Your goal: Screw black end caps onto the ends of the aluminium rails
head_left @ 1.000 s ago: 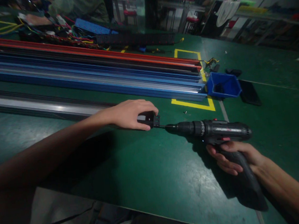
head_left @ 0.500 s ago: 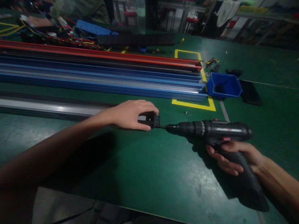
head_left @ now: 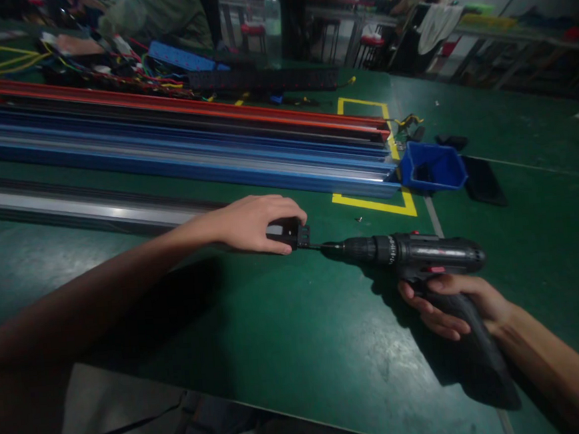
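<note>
My left hand (head_left: pixel 254 223) is closed over the near end of a long dark metal profile (head_left: pixel 118 210) with a silvery strip. A small black end cap (head_left: pixel 303 234) shows at that end, just beyond my fingertips. In my right hand (head_left: pixel 447 305) is a black cordless drill (head_left: pixel 423 253), its handle wrapped by my fingers. The drill lies level, pointing left, and its thin bit (head_left: pixel 319 246) reaches the end cap. Whether a screw sits at the bit's tip is too small to tell.
Blue profiles (head_left: pixel 266 169) and orange-red profiles (head_left: pixel 211 108) lie behind on the green table (head_left: pixel 288 324). A blue bin (head_left: pixel 436 165) stands at their right end beside a dark flat object (head_left: pixel 484 181). A small screw (head_left: pixel 358 219) lies near the yellow tape (head_left: pixel 373 204). Wires and a bottle (head_left: pixel 273 24) are farther back.
Hardly anything differs. Both hands, the profile and the drill keep their places, with only a very slight shift of the view.
</note>
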